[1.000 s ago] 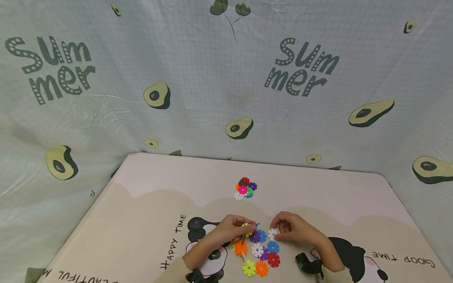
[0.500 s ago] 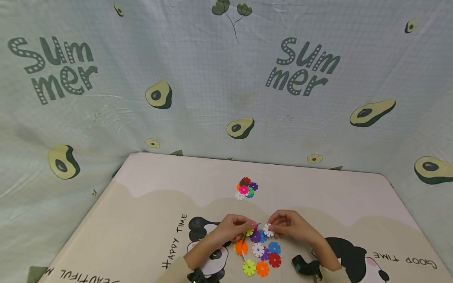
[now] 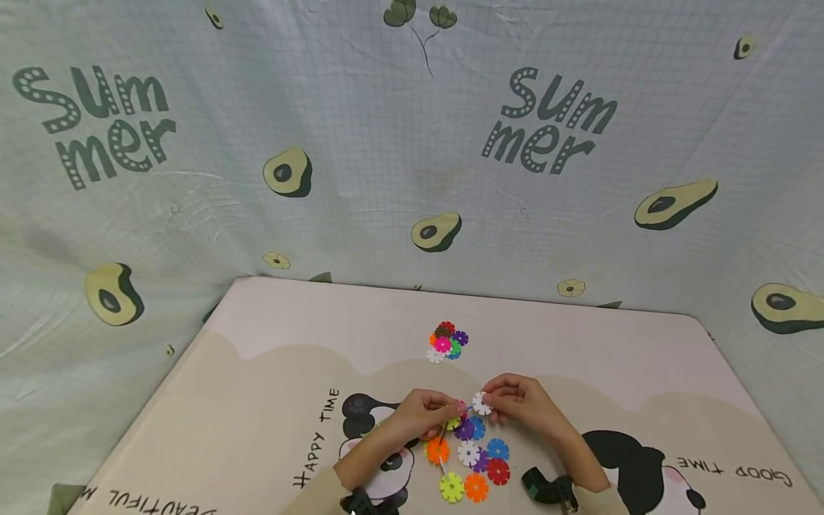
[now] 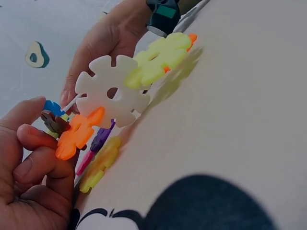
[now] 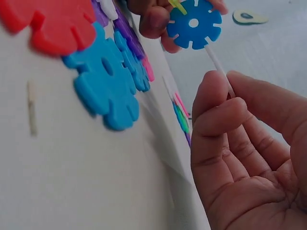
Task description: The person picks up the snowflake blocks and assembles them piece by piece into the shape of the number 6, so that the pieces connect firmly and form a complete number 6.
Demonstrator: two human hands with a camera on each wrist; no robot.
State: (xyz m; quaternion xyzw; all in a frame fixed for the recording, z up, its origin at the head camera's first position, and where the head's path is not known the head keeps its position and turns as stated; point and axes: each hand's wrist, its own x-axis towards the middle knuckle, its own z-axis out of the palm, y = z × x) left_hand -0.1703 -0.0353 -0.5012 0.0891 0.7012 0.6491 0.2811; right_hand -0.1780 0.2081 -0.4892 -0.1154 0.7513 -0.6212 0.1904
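My left hand (image 3: 428, 415) grips a cluster of joined plastic notched discs. In the left wrist view, its fingers are around a blue disc (image 4: 53, 106), a brown disc (image 4: 53, 122) and an orange disc (image 4: 76, 136). A larger-looking white disc (image 4: 98, 76) and a yellow disc (image 4: 172, 50) extend beyond them. My right hand (image 3: 521, 400) pinches another white disc (image 3: 480, 403) between thumb and finger. The right wrist view shows that disc edge-on, its far edge right at a notch of the blue disc (image 5: 204, 31) held by the left hand.
Below the hands lie several notched discs, including a red disc (image 3: 498, 471), an orange disc (image 3: 476, 487) and a yellow-green disc (image 3: 452, 487). A small pile of mixed discs (image 3: 443, 345) sits farther back on the printed tablecloth (image 3: 257, 386). A patterned curtain (image 3: 360, 143) hangs behind the table.
My right hand has moved left and away from me, bringing the white disc up to the cluster. The left hand stays almost in place.
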